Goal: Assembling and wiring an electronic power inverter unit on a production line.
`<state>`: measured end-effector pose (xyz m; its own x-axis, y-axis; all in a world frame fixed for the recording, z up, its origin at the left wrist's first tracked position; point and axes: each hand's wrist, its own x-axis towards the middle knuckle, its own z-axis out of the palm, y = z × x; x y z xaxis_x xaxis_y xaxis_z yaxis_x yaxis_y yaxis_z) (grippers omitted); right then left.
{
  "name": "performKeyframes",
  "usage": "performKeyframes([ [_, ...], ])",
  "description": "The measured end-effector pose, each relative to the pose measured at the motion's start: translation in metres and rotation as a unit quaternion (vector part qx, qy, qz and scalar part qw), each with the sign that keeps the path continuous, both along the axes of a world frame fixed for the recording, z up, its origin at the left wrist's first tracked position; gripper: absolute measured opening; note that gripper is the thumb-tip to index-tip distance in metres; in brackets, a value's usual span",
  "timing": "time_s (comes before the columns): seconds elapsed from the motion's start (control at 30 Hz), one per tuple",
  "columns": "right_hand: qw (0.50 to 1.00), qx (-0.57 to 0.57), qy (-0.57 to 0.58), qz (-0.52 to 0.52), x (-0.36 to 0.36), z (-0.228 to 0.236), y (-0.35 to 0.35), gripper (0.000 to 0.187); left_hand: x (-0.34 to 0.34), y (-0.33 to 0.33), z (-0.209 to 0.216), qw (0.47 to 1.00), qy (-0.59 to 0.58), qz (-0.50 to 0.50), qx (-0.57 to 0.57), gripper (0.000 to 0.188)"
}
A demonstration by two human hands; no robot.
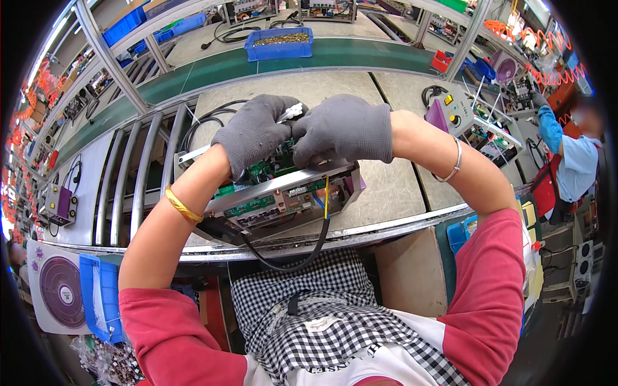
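My left hand (pixel 256 132), in a grey knit glove, has its fingers closed on a white plastic connector (pixel 291 112). Close against it is my right hand (pixel 344 130), gloved the same way, its fingers bent together over the same spot; what they pinch is hidden. Both hands are above an open metal device chassis (pixel 283 202) that holds green circuit boards (pixel 262 168). A yellow wire (pixel 326 196) runs down its near side. From there a black cable (pixel 315 253) loops over the bench's front edge.
Metal rollers (pixel 129 180) lie to the left. Behind the bench a blue bin (pixel 279 44) of small brass-coloured parts stands on a green conveyor belt (pixel 212 69). Another device with a purple side (pixel 449 110) is at the right, and a co-worker (pixel 573 157) is beyond it.
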<state>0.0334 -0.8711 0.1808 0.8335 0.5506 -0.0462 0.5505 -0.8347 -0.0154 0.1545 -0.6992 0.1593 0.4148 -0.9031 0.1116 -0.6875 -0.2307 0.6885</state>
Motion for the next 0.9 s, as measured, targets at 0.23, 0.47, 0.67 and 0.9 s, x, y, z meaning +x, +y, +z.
performKeyframes([
  [0.23,0.993,0.104,-0.056,-0.001,-0.003,-0.014,-0.014,0.012,0.0,0.001,-0.002,1.0,-0.01,0.002,-0.015,0.035],
  [0.47,0.965,0.154,-0.183,-0.111,-0.011,-0.019,-0.044,0.013,-0.005,-0.006,0.005,0.998,0.052,-0.012,0.034,0.034],
  [0.67,0.94,0.253,-0.121,-0.193,-0.018,-0.027,-0.045,0.017,-0.018,-0.025,-0.004,0.997,0.052,0.041,0.042,0.036],
  [0.9,0.909,0.355,-0.134,-0.175,-0.027,-0.039,-0.04,0.016,-0.025,-0.02,-0.002,0.99,0.121,0.058,0.049,0.044],
])
